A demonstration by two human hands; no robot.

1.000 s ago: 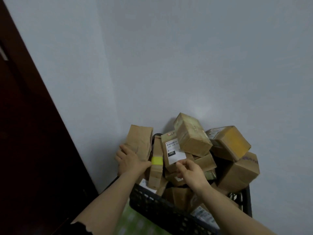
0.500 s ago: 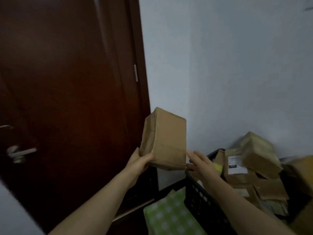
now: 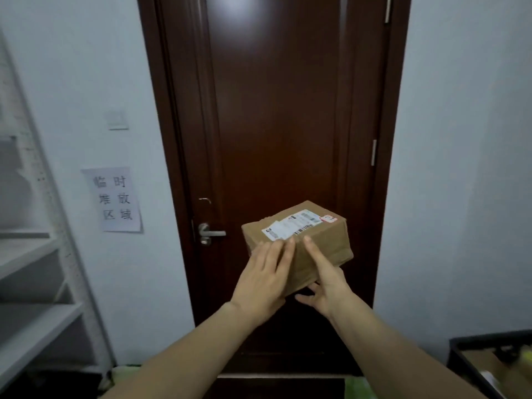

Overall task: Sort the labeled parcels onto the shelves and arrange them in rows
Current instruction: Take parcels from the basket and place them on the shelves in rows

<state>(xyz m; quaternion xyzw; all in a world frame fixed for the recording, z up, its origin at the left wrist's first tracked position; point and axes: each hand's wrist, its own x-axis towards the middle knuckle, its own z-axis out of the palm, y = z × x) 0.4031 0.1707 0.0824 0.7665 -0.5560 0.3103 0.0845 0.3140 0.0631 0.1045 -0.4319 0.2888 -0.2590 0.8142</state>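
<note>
A pale-walled room corner faces a closed dark brown wooden door (image 3: 273,110) with a silver lever handle (image 3: 211,233) on its left edge. Open air lies between the person and the door. White metal shelves (image 3: 34,254) run along the left edge of the view, and the corner of a black crate (image 3: 472,367) shows at the bottom right. The gap between the shelves and the crate is as wide as the door.

A brown cardboard parcel (image 3: 322,243) is held up in front of the door, just right of the handle, tilted with its top face showing. The left hand (image 3: 264,280) presses flat, straight fingers against the parcel's near side. The right hand (image 3: 328,277) grasps the lower near edge, with its forefinger laid up the side and the other fingers tucked underneath.

A white shipping label (image 3: 290,224) with a barcode lies across the parcel's top, beside a small red-and-white sticker (image 3: 328,218); their print is too blurred to read. A paper sign (image 3: 115,200) taped to the wall left of the door reads 临时堆放区域. A white light switch (image 3: 118,120) sits above it.
</note>
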